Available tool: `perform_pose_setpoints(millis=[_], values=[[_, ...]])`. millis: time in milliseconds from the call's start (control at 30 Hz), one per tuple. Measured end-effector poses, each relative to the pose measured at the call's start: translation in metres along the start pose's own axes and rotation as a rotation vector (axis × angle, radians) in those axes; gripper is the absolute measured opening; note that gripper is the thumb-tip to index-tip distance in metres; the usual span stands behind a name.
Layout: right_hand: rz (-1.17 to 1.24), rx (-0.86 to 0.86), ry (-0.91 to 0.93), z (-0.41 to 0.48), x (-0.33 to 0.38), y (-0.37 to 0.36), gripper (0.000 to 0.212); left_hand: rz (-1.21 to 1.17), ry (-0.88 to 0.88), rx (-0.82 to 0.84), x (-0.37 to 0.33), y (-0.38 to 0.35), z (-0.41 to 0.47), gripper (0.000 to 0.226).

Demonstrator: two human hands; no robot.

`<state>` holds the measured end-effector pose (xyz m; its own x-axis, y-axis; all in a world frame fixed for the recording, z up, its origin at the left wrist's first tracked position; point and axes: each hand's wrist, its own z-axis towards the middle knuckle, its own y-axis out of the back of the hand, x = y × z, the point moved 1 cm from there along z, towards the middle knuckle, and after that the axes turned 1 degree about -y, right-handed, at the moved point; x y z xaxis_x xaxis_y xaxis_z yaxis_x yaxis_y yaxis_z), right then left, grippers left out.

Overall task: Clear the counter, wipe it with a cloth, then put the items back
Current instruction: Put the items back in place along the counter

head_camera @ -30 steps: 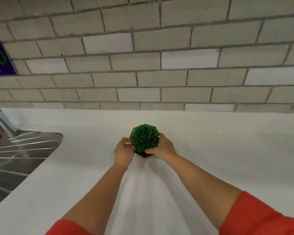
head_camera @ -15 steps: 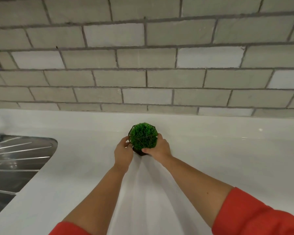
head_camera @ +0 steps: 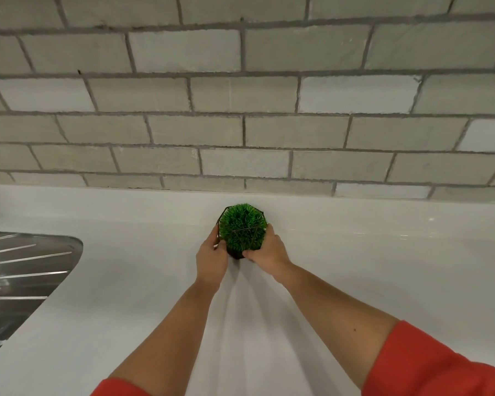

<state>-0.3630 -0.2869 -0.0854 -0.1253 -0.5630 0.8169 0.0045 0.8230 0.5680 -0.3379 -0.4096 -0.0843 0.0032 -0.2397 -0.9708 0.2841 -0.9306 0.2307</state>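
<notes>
Head view: a small green plant in a dark pot sits towards the back of the white counter, near the brick wall and well to the right of the steel sink. Both hands hold it, the left hand and the right hand, with fingers curled round opposite sides of the pot. Whether its base touches the counter cannot be told. It is the only 1 of the items in sight, and no cloth shows. So this is probably either the last item coming off or the first going back; which of the 2 cannot be told.
</notes>
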Motion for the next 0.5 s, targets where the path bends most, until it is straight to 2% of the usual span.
perform_pose_setpoints(millis=[333, 500], values=[[0.031, 0.029, -0.021, 0.000, -0.003, 0.017, 0.083, 0.066, -0.014, 0.011, -0.001, -0.010, -0.001, 0.045], [-0.043, 0.079, -0.056, -0.012, -0.005, 0.038, 0.087, 0.148, 0.013, -0.189, -0.007, -0.017, -0.003, 0.042]])
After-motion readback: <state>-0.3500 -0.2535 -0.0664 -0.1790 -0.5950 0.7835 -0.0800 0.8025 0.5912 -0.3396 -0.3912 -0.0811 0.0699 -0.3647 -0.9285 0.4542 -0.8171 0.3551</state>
